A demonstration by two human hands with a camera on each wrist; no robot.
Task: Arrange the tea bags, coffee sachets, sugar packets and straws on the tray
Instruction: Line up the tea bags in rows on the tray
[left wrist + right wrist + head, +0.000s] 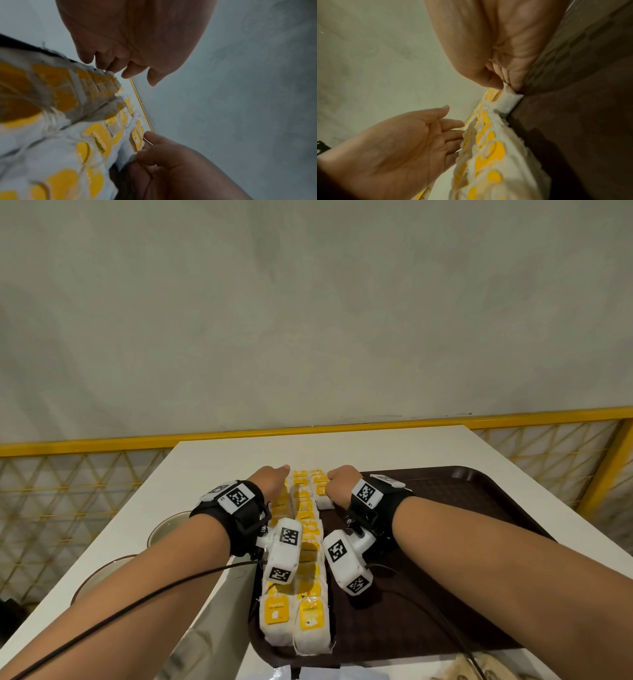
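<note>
Two long rows of white tea bags [308, 525] with yellow tags lie along the left side of the brown tray [445, 525]. My left hand [274, 481] is at the far end on the rows' left side; in the right wrist view the left hand [450, 129] has its fingers nearly straight, the tips touching the edge of the row. My right hand [337, 484] is at the far end on the right side and pinches the end tea bag [510, 100] between thumb and fingers. The same pinched tea bag [135, 139] shows in the left wrist view.
The tray sits on a white table [222, 460]. Two round bowls [164, 529] [99, 580] stand on the table left of my left forearm. Some packets [479, 669] lie at the near edge. A yellow lattice railing [85, 474] and a grey wall are behind.
</note>
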